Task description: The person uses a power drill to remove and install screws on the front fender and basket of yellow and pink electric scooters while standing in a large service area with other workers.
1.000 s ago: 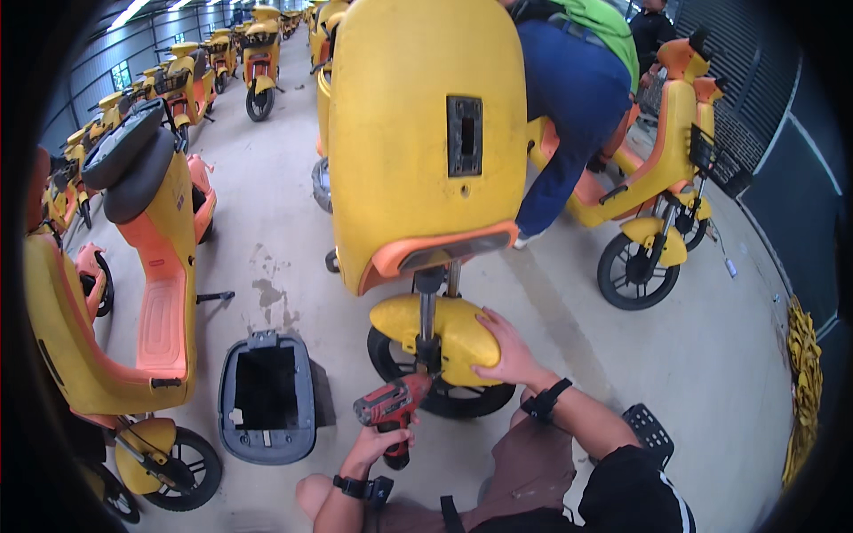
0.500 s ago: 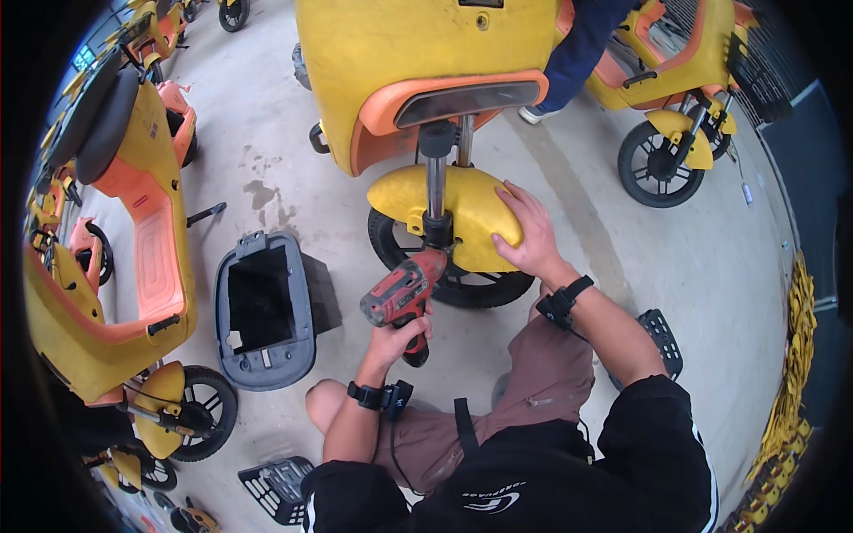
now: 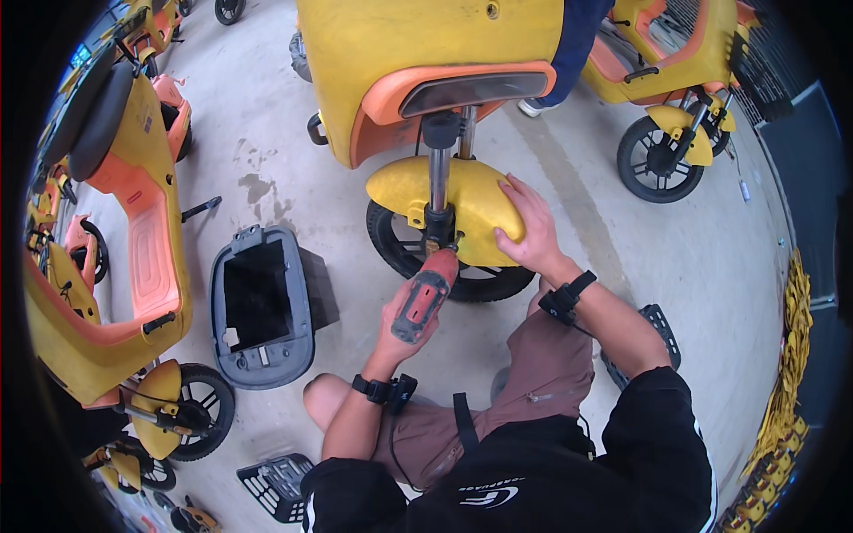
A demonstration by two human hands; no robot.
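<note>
A red and black cordless drill (image 3: 425, 298) is in my left hand (image 3: 394, 330), fingers wrapped round its grip. Its nose points away from me, at the lower end of the fork leg (image 3: 439, 182) beside the mudguard; whether the tip meets a screw is too small to tell. My right hand (image 3: 535, 233) holds the right end of the yellow front mudguard (image 3: 480, 197), thumb near and fingers over the top. Below the mudguard shows the black front wheel (image 3: 489, 290) of a yellow scooter (image 3: 435, 35), partly hidden by my left hand and the drill.
A grey plastic bin (image 3: 219, 311) lies on the floor to the left. Black slotted plastic parts (image 3: 275, 487) are near my knees. Another yellow scooter (image 3: 153, 235) stands left, one more (image 3: 675, 120) at the far right. A person's dark trouser leg (image 3: 573, 49) is behind the front scooter.
My left hand has raised and turned the drill, so it now lines up with the lower fork leg instead of slanting in from the left. My right hand stays on the mudguard.
</note>
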